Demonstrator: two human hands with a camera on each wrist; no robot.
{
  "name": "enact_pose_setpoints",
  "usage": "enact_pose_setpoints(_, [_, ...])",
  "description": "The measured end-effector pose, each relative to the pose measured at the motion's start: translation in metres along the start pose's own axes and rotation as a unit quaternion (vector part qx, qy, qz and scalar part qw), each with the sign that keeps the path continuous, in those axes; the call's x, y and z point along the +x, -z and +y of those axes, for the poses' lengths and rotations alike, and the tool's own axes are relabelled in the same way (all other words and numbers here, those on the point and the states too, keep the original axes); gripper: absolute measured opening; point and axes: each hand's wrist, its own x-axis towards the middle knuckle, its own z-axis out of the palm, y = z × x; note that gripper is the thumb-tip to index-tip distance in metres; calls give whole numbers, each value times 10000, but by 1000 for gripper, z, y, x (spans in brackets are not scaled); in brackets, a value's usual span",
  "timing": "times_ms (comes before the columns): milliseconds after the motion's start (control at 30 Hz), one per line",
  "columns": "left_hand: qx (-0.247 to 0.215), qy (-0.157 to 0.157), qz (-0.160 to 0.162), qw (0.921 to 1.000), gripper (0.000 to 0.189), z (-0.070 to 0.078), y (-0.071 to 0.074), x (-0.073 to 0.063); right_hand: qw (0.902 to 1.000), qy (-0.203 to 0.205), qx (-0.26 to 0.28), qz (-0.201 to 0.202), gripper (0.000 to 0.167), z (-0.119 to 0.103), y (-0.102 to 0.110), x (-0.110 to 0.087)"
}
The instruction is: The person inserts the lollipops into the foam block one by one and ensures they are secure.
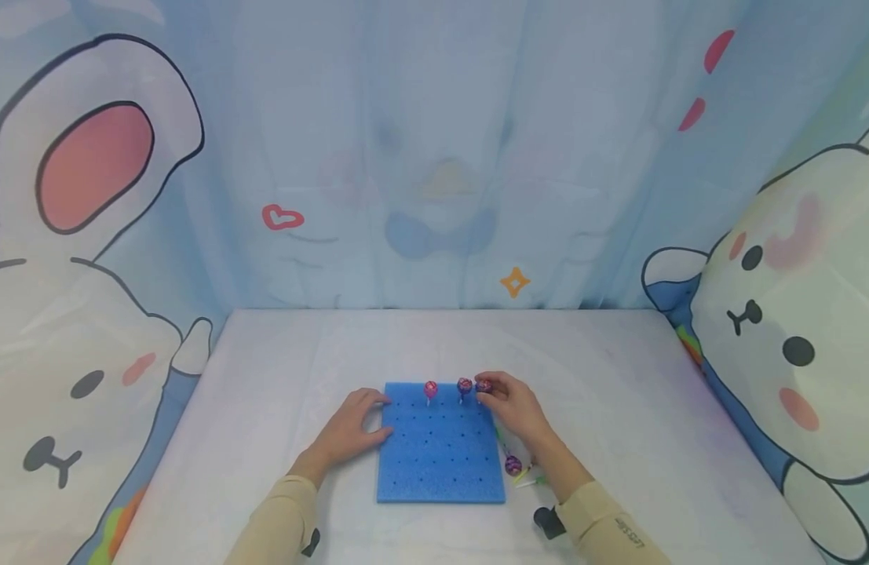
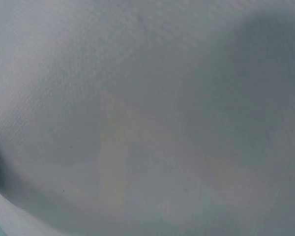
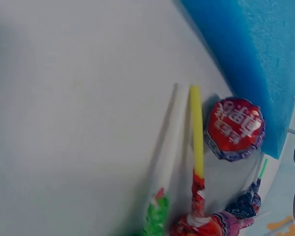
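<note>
A blue foam board (image 1: 434,451) with rows of small holes lies on the table. Two wrapped lollipops, a pink one (image 1: 430,389) and a darker one (image 1: 465,386), stand on their sticks along its far side. At the far right corner my right hand (image 1: 513,404) pinches a third, dark-wrapped lollipop (image 1: 483,386) between thumb and fingers; its stick is mostly hidden by the hand. My left hand (image 1: 351,430) touches the board's left edge with thumb and fingers spread apart. Almost all of the left wrist view is pale, blurred surface.
Several loose lollipops lie right of the board under my right forearm, among them a purple one (image 1: 513,465), a red-topped one (image 3: 235,129) and one with a yellow stick (image 3: 197,132). A green-wrapped lollipop (image 3: 156,216) lies alongside. A printed curtain (image 1: 434,157) hangs behind the white table (image 1: 279,353).
</note>
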Motion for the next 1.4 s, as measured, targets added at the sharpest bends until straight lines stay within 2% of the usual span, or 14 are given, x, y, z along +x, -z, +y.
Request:
enact_pose_setpoints(267, [20,54,-93,9999,45,-1,0,0,9999,-13,20,-109,43,-7,19,1])
enact_pose_setpoints(500, [-22,-171,82,9998,44,-2,0,0,9997,165,-10,169,40,-3,43,5])
enact_pose_setpoints(700, [11,-188,126,9997,44,-2,0,0,9973,-16,-559,469,38,13,57,6])
enact_pose_setpoints(833, [-22,-113,54,9999,45,-1,-1,0,9937,-218,-963,527,36,23,60,3])
enact_pose_setpoints(933, [11,4,-48,10000,45,-1,-1,0,9903,-365,-1276,403,34,28,62,1])
enact_pose_setpoints(1067, [86,74,-69,9999,45,-3,-1,1,9847,-615,-1628,35,35,33,62,-1])
enact_pose_setpoints(1200, [66,30,-21,10000,45,-3,-1,1,9827,-801,-1652,-255,36,36,61,-3])
enact_pose_setpoints(1400, [38,73,-73,9999,45,-2,-1,1,9791,-707,-1875,-349,34,43,57,-5])
